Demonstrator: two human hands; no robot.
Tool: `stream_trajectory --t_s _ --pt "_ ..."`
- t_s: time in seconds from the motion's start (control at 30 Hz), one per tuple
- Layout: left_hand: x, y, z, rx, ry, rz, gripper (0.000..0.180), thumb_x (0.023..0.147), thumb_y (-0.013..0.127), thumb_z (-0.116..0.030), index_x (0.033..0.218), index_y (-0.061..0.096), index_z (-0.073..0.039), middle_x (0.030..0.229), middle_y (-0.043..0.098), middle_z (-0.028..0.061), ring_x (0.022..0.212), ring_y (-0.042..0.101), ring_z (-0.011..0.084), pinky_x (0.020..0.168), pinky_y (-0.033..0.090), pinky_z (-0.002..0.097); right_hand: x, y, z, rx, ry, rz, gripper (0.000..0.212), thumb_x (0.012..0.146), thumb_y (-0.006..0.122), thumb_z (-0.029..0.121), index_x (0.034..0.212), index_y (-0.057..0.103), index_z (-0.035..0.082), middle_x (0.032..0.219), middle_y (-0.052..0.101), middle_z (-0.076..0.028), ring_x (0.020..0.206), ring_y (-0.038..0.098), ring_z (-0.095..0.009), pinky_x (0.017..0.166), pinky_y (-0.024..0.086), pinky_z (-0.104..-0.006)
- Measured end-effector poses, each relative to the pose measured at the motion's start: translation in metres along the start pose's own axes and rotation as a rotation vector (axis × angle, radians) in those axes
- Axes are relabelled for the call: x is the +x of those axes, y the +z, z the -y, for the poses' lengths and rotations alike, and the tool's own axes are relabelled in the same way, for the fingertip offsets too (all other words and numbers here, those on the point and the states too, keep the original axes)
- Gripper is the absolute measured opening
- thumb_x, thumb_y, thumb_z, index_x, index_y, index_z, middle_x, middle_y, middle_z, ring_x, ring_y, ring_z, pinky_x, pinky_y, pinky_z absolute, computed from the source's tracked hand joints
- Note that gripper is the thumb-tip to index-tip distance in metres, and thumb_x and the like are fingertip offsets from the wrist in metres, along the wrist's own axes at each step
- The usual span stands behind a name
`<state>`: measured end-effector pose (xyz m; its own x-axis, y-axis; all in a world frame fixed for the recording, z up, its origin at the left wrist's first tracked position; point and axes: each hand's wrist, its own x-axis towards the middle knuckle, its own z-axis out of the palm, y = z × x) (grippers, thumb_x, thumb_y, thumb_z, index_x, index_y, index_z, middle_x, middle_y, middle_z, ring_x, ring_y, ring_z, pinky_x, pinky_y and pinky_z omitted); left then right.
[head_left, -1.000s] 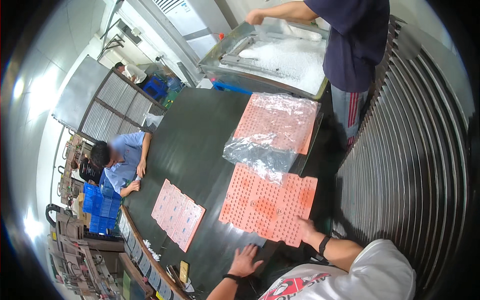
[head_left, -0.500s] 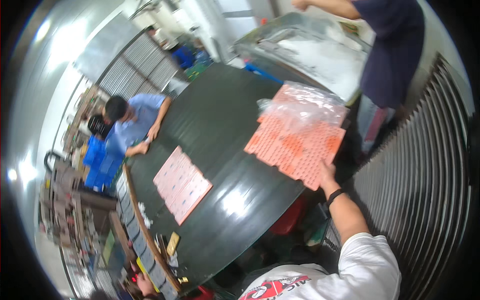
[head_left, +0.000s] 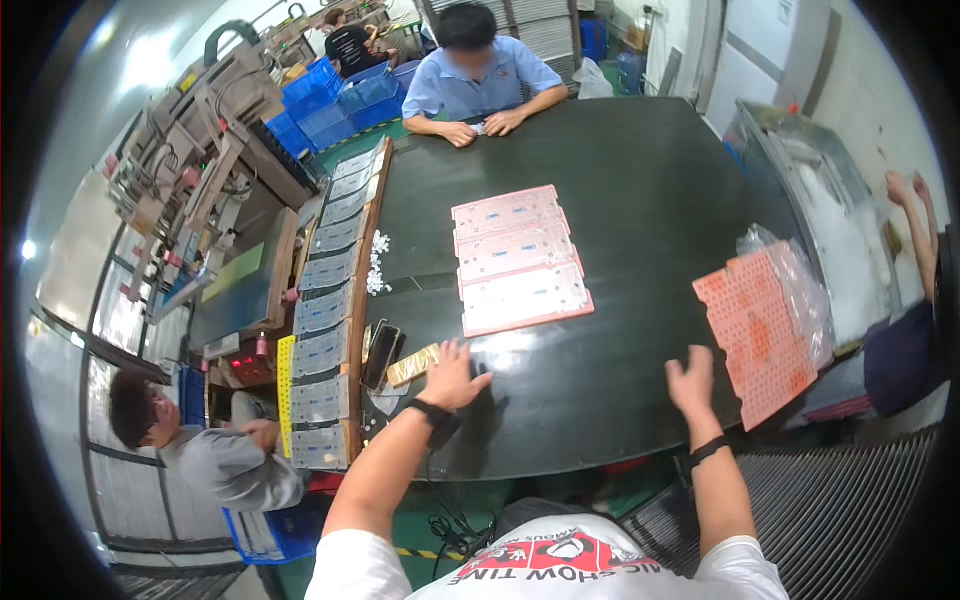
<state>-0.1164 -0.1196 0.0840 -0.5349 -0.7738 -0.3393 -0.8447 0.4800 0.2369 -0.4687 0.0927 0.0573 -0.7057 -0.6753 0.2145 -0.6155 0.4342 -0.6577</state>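
Observation:
My left hand point(head_left: 455, 378) hovers over or rests on the near left of the dark green table point(head_left: 600, 405), fingers spread. Close beside it lie a gold-coloured block point(head_left: 413, 366) and a black oblong thing point(head_left: 382, 354). Open and holding nothing, my right hand point(head_left: 692, 384) is a short way left of an orange-pink board point(head_left: 752, 335) with rows of small raised or cut shapes. Crumpled clear plastic point(head_left: 808, 305) covers that board's far right side. Between and beyond my hands lies a pale pink panel point(head_left: 518, 262) in three sections with small blue marks.
A row of grey plates point(head_left: 325, 313) lines the table's left edge, with small white pieces point(head_left: 377, 265) beside it. One person point(head_left: 482, 80) sits across the table, another point(head_left: 225, 465) at the left. A bin of white material point(head_left: 830, 230) stands right, a ribbed metal rack point(head_left: 800, 510) near right.
My right hand has let go of the orange-pink board and moved left of it. My left hand has come into view. The head view has turned and levelled.

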Motion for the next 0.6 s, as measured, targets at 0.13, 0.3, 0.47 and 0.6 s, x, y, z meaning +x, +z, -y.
stream_trajectory --t_s 0.13,0.3,0.47,0.6 --pt "0.059 0.019 -0.003 0.054 -0.033 -0.184 0.080 0.077 0.058 -0.046 0.133 0.027 0.003 0.139 0.026 0.0232 0.133 0.018 0.0357 0.104 0.018 0.0534 0.030 0.081 0.076 -0.101 -0.253 0.446 0.058 0.079 0.060 0.029 0.121 0.042 -0.008 0.131 0.036 -0.028 0.123 0.034 -0.039 0.102 0.029 -0.0406" --pt "0.112 0.055 0.014 -0.229 0.078 -0.350 0.087 0.073 0.063 -0.047 0.131 0.028 0.006 0.130 0.037 0.0232 0.122 0.036 0.0361 0.104 0.022 0.0505 0.085 0.180 0.096 -0.420 -0.564 0.547 0.062 0.079 0.058 0.031 0.124 0.038 -0.006 0.133 0.035 -0.026 0.125 0.030 -0.040 0.103 0.025 -0.0467" --pt "0.104 0.042 0.003 -0.120 0.065 -0.262 0.085 0.079 0.050 -0.055 0.135 0.026 0.004 0.142 0.025 0.0186 0.134 0.018 0.0316 0.106 0.019 0.0478 0.086 0.194 0.099 -0.553 -0.471 0.551 0.074 0.081 0.054 0.035 0.136 0.023 -0.004 0.143 0.019 -0.024 0.134 0.013 -0.037 0.108 0.010 -0.0496" --pt "0.079 0.052 -0.002 -0.026 0.061 -0.250 0.081 0.083 0.045 -0.054 0.136 0.025 0.004 0.143 0.022 0.0194 0.134 0.015 0.0319 0.104 0.020 0.0493 0.066 0.181 0.098 -0.521 -0.505 0.587 0.078 0.080 0.054 0.032 0.137 0.016 -0.007 0.145 0.014 -0.023 0.135 0.009 -0.038 0.108 0.007 -0.0499"
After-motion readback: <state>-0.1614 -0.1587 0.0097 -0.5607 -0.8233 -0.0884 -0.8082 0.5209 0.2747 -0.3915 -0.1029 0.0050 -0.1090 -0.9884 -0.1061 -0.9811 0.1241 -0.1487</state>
